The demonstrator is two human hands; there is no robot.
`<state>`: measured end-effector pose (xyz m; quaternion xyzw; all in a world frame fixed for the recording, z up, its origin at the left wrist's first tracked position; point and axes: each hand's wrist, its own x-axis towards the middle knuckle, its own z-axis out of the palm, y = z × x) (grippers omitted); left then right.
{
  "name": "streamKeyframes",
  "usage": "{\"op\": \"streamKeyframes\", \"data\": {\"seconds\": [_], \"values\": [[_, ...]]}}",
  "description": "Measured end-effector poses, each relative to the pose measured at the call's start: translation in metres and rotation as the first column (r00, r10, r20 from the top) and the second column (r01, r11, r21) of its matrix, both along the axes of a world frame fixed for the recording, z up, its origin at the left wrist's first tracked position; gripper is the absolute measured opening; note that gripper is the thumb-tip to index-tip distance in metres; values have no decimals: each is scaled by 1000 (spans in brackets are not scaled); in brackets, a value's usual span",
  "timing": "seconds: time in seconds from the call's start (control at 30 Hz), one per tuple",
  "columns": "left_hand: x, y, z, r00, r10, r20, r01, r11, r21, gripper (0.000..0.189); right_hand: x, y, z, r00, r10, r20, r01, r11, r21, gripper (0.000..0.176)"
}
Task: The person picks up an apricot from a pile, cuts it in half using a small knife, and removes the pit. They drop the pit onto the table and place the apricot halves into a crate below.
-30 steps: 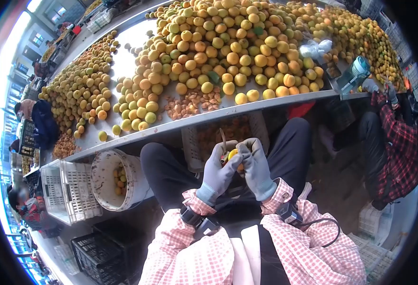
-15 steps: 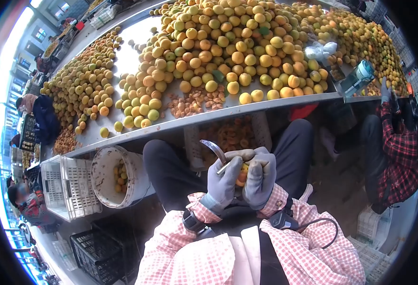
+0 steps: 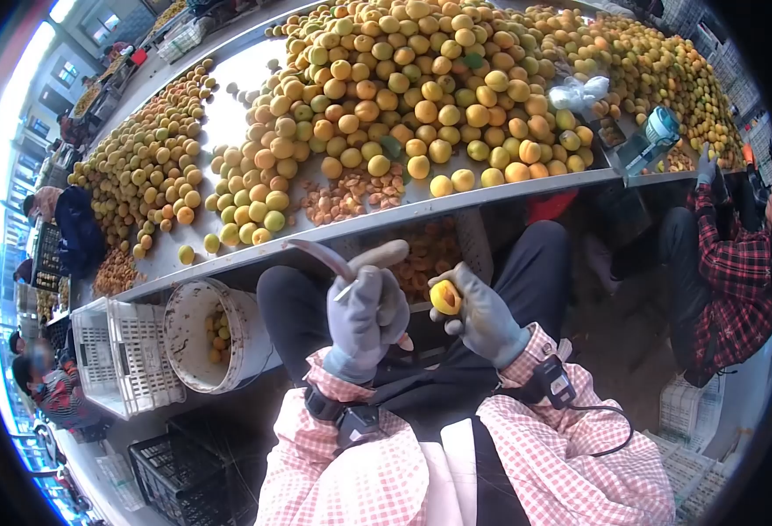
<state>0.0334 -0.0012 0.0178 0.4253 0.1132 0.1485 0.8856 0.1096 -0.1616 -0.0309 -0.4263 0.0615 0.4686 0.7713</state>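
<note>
My left hand (image 3: 364, 317), in a grey glove, is closed around a small knife with a curved blade (image 3: 317, 254) that points up and left. A small orange-pink piece (image 3: 406, 342) shows at its lower right edge; I cannot make out what it is. To the right, my gloved right hand (image 3: 489, 323) pinches a cut apricot (image 3: 444, 298) between thumb and fingers, a dark hollow or pit visible in its cut face. Both hands are apart, over my lap. Beyond them, under the table edge, is a crate (image 3: 476, 244) of opened apricots.
A metal table (image 3: 316, 235) carries heaped apricots (image 3: 403, 79) and a pile of pits (image 3: 351, 197). A white bucket (image 3: 250, 337) and white crates (image 3: 145, 359) stand at left. A bottle (image 3: 653, 140) rests near a co-worker in a checked shirt (image 3: 736, 280).
My hands have moved apart, the left one leftward with the knife, the right one rightward with the cut apricot. Its cut face now shows. The view has shifted slightly.
</note>
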Motion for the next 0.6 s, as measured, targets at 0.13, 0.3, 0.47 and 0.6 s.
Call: {"op": "streamKeyframes", "data": {"seconds": [0.13, 0.3, 0.47, 0.6], "values": [[5, 6, 7, 961, -31, 273, 39, 999, -24, 41, -17, -17, -6, 981, 154, 117, -163, 984, 74, 46], [9, -7, 5, 920, -58, 389, 84, 995, -50, 38, -38, -19, -1, 801, 186, 569, -164, 982, -89, 53], [4, -15, 1, 937, -73, 343, 85, 996, -20, 40, -39, -21, 8, 920, 232, 317, -234, 972, -33, 49], [3, -16, 3, 934, -67, 352, 79, 997, -19, 39, -41, -20, 14, 943, 215, 255, -255, 958, 135, 47]]}}
